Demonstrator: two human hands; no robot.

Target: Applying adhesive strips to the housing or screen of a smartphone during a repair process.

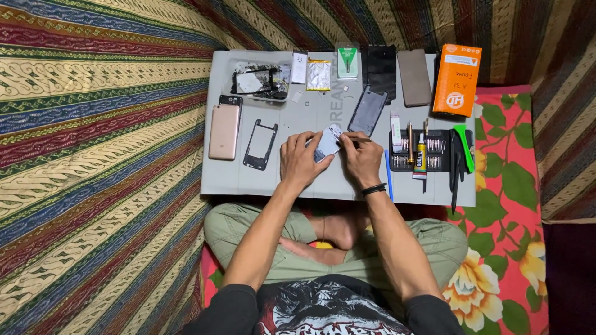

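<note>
Hands point(329, 158) on phone point(327, 142), glue tube point(421, 156) nr rt

A flat grey work mat point(248, 183) lies on the floor. At its left side sits a pink-gold phone back point(224, 131), with a black phone frame point(260, 144) just beside it. An orange cardboard box point(457, 79) stands at the mat's far right corner. A small glue tube point(421, 157) lies below the box.

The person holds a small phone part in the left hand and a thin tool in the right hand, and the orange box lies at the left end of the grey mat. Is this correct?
Not quite. The head view shows the orange box at the right end of the grey mat, not the left. The rest holds: the left hand holds the small phone part and the right hand a thin tool.
</note>
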